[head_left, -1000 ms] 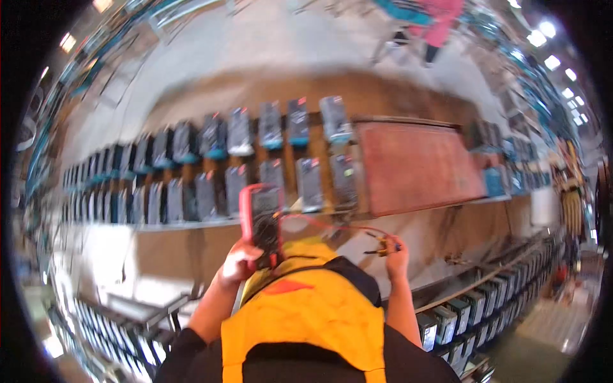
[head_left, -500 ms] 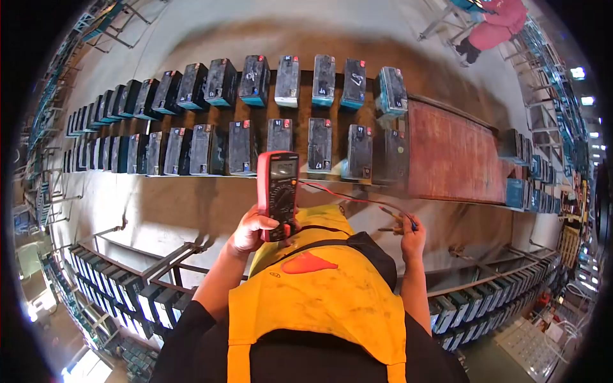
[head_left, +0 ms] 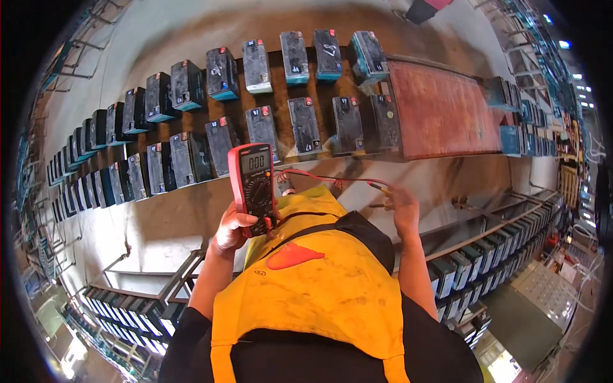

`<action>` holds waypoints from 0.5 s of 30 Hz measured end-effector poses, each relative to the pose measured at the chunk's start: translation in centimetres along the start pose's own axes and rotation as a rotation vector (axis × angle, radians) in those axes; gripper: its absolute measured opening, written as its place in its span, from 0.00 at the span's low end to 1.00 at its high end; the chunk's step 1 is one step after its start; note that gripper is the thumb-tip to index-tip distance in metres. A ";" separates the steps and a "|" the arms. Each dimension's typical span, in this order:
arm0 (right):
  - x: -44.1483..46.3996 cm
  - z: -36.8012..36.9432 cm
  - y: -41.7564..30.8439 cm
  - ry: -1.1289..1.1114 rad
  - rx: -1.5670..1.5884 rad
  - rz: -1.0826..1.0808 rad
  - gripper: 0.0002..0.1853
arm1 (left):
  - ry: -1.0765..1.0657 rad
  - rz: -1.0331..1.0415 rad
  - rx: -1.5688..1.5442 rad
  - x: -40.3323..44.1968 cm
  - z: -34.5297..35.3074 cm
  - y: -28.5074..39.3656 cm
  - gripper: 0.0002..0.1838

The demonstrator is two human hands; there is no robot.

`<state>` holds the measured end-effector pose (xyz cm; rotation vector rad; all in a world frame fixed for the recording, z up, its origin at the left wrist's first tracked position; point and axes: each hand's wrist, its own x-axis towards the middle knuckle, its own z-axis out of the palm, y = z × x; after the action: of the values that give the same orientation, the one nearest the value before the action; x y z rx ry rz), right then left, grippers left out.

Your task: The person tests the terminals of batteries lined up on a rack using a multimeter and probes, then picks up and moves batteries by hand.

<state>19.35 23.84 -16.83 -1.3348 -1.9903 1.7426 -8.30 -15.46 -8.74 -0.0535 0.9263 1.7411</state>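
Note:
My left hand (head_left: 231, 230) is wrapped round a red and black digital multimeter (head_left: 258, 185), its face turned up towards me and its display reading 000. Red and black test leads (head_left: 325, 178) run from it to the right. In my right hand (head_left: 405, 217), slightly blurred by motion, are the test probes (head_left: 378, 186), their tips pointing left. Beyond the multimeter, dark batteries with red-marked terminals stand in two rows on a bench; one near-row battery (head_left: 304, 126) and one far-row battery (head_left: 327, 56) carry chalk-like marks.
A bare reddish board (head_left: 440, 112) lies on the bench to the right, with more batteries (head_left: 511, 137) past it. Racks of batteries (head_left: 485, 255) stand behind me on both sides. At the top edge, part of another person (head_left: 426, 9) shows.
The view has shifted and turned, so the battery rows now slant. The multimeter sits further left and its display is readable. My right hand has moved slightly up and left, still with the probes.

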 end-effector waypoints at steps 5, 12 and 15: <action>-0.7 1.2 -1.1 0.032 0.029 0.031 0.10 | 0.014 -0.004 0.018 -0.6 -0.7 1.3 0.41; 0.0 1.7 -2.0 0.026 0.121 0.012 0.09 | 0.058 0.049 0.015 -1.9 -2.9 1.9 0.44; 0.7 0.9 -2.7 0.021 0.129 -0.023 0.10 | 0.109 0.056 0.031 -1.9 -2.5 1.8 0.45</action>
<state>17.01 23.89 -15.06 -1.2790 -1.8401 1.8051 -10.07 -18.68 -8.58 -0.1038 1.0427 1.7888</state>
